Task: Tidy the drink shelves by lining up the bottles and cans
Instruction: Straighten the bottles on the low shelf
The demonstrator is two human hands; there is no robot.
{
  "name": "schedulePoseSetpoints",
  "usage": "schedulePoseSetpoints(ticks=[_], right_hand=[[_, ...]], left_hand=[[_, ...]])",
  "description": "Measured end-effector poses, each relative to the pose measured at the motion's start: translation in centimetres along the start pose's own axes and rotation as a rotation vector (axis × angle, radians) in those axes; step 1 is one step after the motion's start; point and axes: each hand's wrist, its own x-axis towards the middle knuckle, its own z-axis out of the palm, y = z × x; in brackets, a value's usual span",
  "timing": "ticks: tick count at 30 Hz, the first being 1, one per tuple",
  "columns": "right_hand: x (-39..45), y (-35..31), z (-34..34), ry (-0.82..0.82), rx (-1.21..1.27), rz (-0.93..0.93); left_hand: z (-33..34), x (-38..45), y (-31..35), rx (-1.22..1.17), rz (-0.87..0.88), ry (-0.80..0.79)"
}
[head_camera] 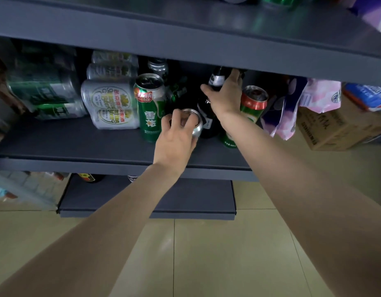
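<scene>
A short silver can (196, 127) is clasped from above by the left grip (176, 138), near the front of the grey shelf (78, 144). Just left of that grip a tall green can (150, 108) is seen upright. Farther back, a dark bottle (208, 116) with a silver neck label is grasped by the right grip (224, 97); a red-banded green can (253, 102) is set just right of it.

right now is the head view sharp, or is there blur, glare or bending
Head view: the centre is fairly sharp, with the green can label readable; the left edge is smeared; wide-angle bending bows the shelf edge; soft glare streaks the floor tiles; the shelf back is dark behind the dark bottle.
</scene>
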Motion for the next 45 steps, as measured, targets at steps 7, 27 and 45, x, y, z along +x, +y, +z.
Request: schedulePoseSetpoints(ticks=[7,27,45], right_hand=[[-1.1,0.0,-0.7,-0.042,-0.023,-0.069],[-15.9,5.2,-10.3,-0.466,-0.061,-0.281],[-20.2,17.8,13.5,-0.302,-0.045,0.275]], left_hand=[[-2.1,0.4,0.5,-0.134,-0.184,-0.036],[-1.6,-4.3,-2.7,-0.284,-0.071,0.167],[7.2,-19.0,-13.2,-0.207,-0.711,-0.212]])
